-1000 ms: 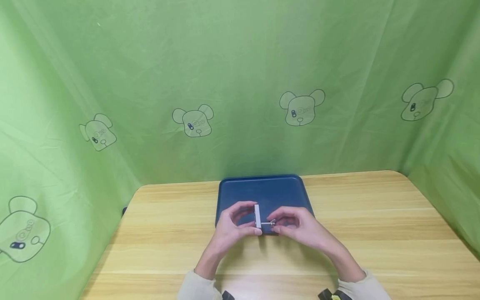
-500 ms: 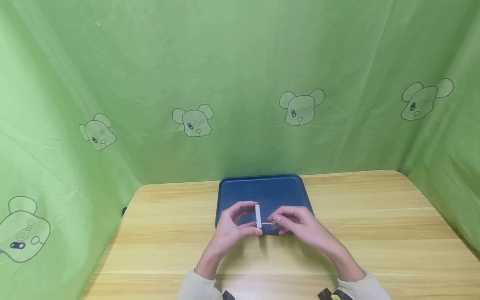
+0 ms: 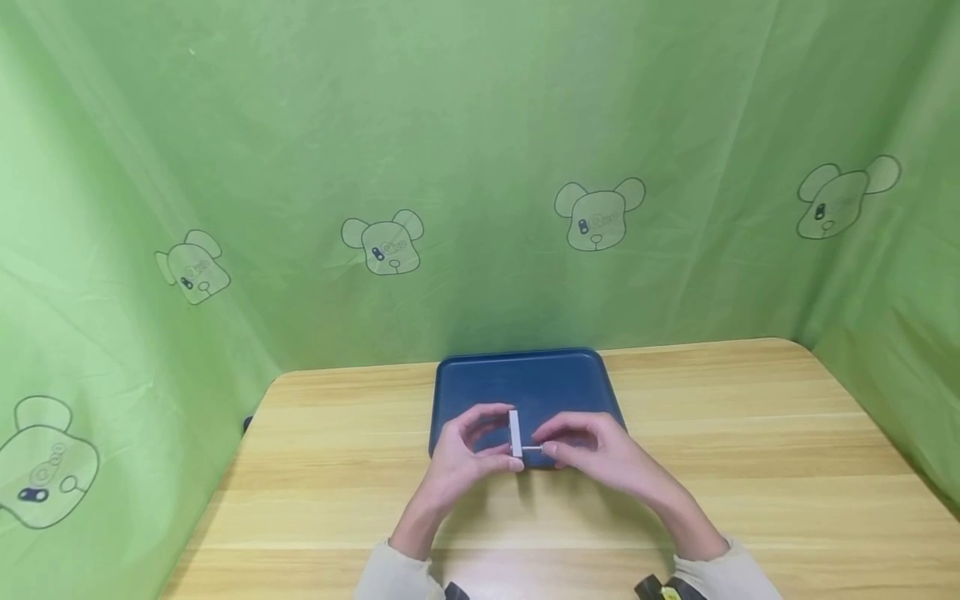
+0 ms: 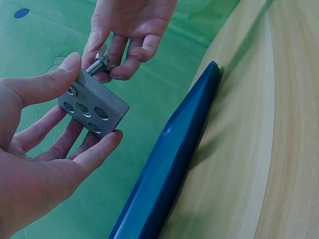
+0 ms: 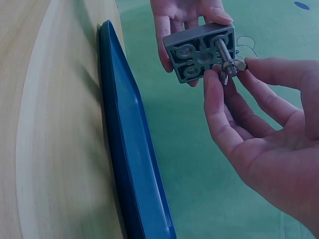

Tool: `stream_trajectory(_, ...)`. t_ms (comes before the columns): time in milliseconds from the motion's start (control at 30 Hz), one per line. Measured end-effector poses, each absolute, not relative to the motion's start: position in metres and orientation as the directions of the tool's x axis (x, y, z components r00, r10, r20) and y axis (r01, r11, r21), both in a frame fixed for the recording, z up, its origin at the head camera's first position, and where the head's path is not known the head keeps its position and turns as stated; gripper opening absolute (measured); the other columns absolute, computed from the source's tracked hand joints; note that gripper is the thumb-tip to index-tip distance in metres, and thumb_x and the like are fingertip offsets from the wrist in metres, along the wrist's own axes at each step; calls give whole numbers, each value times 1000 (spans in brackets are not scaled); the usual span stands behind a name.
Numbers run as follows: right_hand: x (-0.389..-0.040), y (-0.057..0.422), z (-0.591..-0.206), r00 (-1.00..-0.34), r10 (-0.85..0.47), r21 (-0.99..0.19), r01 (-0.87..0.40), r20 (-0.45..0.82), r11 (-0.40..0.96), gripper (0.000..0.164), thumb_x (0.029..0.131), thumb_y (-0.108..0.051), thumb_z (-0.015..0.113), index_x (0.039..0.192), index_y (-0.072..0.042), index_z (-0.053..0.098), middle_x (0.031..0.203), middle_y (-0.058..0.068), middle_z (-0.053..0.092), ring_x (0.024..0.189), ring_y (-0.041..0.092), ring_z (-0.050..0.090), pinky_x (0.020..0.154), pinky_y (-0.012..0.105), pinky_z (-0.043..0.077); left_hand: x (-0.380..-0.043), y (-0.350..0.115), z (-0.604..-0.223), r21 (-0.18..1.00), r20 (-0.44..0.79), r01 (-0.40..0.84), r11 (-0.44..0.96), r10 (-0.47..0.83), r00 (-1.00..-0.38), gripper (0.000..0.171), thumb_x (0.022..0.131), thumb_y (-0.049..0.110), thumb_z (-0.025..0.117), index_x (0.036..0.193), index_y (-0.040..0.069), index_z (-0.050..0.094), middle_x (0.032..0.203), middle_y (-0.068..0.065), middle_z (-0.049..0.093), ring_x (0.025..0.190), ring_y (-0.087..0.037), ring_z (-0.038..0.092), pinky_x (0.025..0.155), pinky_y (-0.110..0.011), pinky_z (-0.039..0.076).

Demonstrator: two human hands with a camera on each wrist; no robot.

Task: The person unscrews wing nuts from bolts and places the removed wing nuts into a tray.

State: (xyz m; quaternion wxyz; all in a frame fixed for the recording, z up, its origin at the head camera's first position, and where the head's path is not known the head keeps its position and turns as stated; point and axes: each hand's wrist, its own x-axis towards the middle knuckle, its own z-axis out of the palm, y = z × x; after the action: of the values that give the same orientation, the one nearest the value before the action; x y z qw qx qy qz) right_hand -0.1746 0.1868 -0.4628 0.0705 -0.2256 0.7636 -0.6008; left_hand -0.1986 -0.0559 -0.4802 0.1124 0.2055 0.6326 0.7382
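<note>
Between the thumb and fingertips of my left hand (image 3: 463,450) is a square grey metal block (image 4: 94,105) with several round holes, held on edge. One face of the block is smooth; the other, in the right wrist view, is ribbed. A threaded bolt (image 5: 223,50) sticks out from near a corner of the ribbed face. On the bolt sits a wing nut (image 5: 229,66), which the thumb and fingers of my right hand (image 3: 603,450) pinch by its wings. In the head view my right thumb covers the wing nut.
A dark blue tray (image 3: 525,379) lies on the wooden table (image 3: 712,417), behind and below my hands. Green curtain (image 3: 480,125) with printed bear heads surrounds the table's back and sides.
My right thumb and fingers have shifted about the wing nut, spreading and then closing on it again. My left hand and the block stay almost still.
</note>
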Motion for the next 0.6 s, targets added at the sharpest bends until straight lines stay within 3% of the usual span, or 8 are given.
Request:
stream_trajectory(133,-174,187,-462,-889,-428,-948,-261,161,184,26,97,-10,71,118,4,69,113,14,72,103,30,71,89,36,65,-199,-56,-480,980,162,94,-175,428,-889,64,73,-15,82,132,0,62,138,-15,60,131,-36,56,104,-44,57)
stream_trajectory(233,-174,186,-462,-890,-428,-949,-257,158,184,26,95,-9,72,118,3,69,112,14,72,102,36,71,88,34,64,-199,-56,-480,980,161,92,-178,431,-888,65,73,-15,82,132,0,62,138,-15,60,131,-36,56,104,-44,57)
stream_trajectory(400,-173,185,-462,-886,-439,-961,-233,147,148,27,94,-5,71,119,6,68,113,24,69,103,40,70,87,32,65,-199,-56,-480,978,164,90,-186,432,-887,65,72,-15,82,133,0,62,139,-15,60,131,-36,55,104,-44,57)
stream_trajectory(500,-174,184,-462,-887,-440,-966,-218,138,137,28,94,-3,71,119,8,66,111,28,68,99,36,72,85,32,65,-199,-56,-479,978,165,91,-188,429,-888,66,72,-16,82,133,0,62,139,-15,59,132,-36,55,104,-44,57)
stream_trajectory(600,-174,184,-463,-889,-437,-966,-216,135,141,30,93,-2,71,120,10,65,107,24,70,95,33,73,83,33,66,-199,-57,-479,977,167,92,-190,428,-888,67,72,-16,82,133,-1,61,140,-15,59,132,-36,55,104,-43,57)
